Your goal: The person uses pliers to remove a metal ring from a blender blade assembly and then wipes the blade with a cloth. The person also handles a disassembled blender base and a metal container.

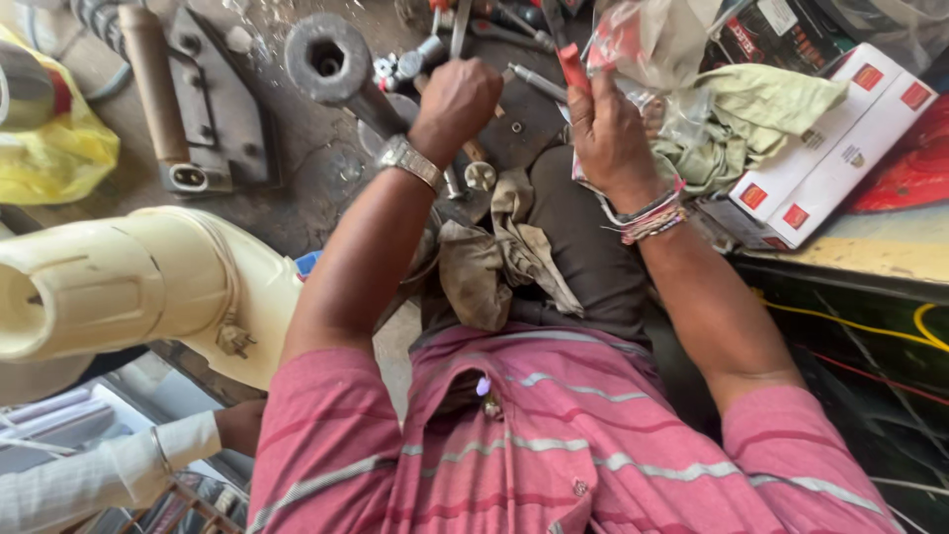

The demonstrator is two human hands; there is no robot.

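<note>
Head camera looks straight down over a pink striped shirt (554, 445) at a cluttered, grimy workbench (297, 168). Left hand (457, 99), with a metal watch (410, 160) at the wrist, is curled into a fist above the dark handle of a heavy socket tool (331, 61); the fingers are turned away from the lens, so whether they clamp the handle or something smaller beneath cannot be told. Right hand (608, 133), with threads and bands (647, 220) at the wrist, is closed around a red-handled tool (573, 67), whose red end sticks up above the knuckles, just beside a crumpled clear plastic bag (647, 40). A greasy rag (494, 247) lies between the two forearms. Right of the right hand sit a pale green cloth (756, 114) and a white carton with red squares (840, 138). At the left lie a cream plastic appliance housing (119, 287), a yellow bag (59, 148) and a flat metal bracket (213, 94). Another person's hand in a white sleeve (237, 425) shows at the lower left.
</note>
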